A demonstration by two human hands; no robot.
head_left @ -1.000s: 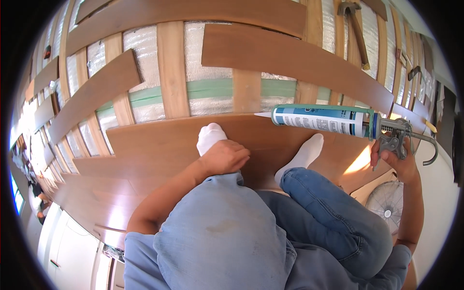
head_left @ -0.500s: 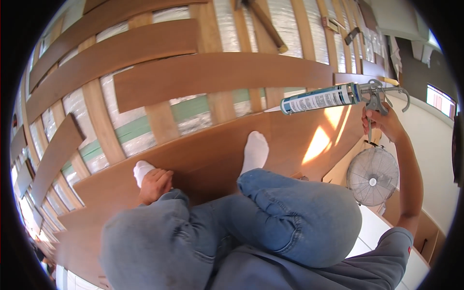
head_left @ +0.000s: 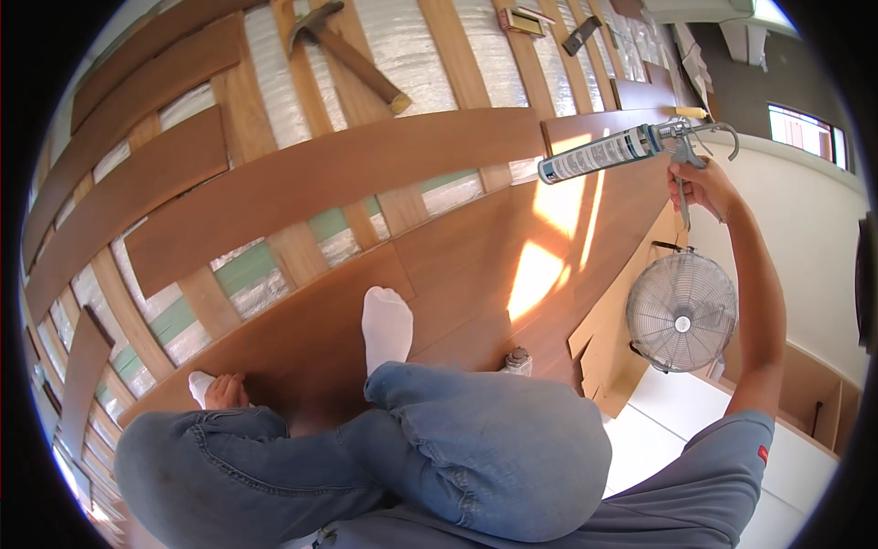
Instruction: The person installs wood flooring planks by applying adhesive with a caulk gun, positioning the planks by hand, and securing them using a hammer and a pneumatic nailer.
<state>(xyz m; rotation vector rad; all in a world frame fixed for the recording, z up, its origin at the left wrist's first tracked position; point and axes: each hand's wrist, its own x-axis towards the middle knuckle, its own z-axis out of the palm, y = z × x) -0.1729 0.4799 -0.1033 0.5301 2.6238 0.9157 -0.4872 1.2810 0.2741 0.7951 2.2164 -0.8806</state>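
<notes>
My right hand [head_left: 700, 188] is closed around the handle and trigger of a caulking gun [head_left: 684, 137], held up at the right over the floor. A white and teal sealant cartridge [head_left: 599, 156] sits in the gun, its front end pointing left toward the edge of the laid boards. My left hand [head_left: 227, 392] is low at the left beside my white-socked left foot [head_left: 199, 384]. Its fingers look curled, and my knee partly hides it, so anything inside it is out of sight. My right foot [head_left: 386, 325] rests on the brown laid floorboards [head_left: 457, 265].
A loose brown plank [head_left: 347, 169] lies across wooden battens [head_left: 247, 110] over silvery sheeting. A hammer [head_left: 352, 59] lies on the battens, with a small dark block [head_left: 582, 35] farther right. Near my right arm stand a round fan [head_left: 681, 311], cardboard [head_left: 631, 329] and a small jar [head_left: 518, 361].
My view has turned to the right, so the hammer, planks and feet appear farther left. The caulking gun stays in my right hand, its cartridge tilted a little more.
</notes>
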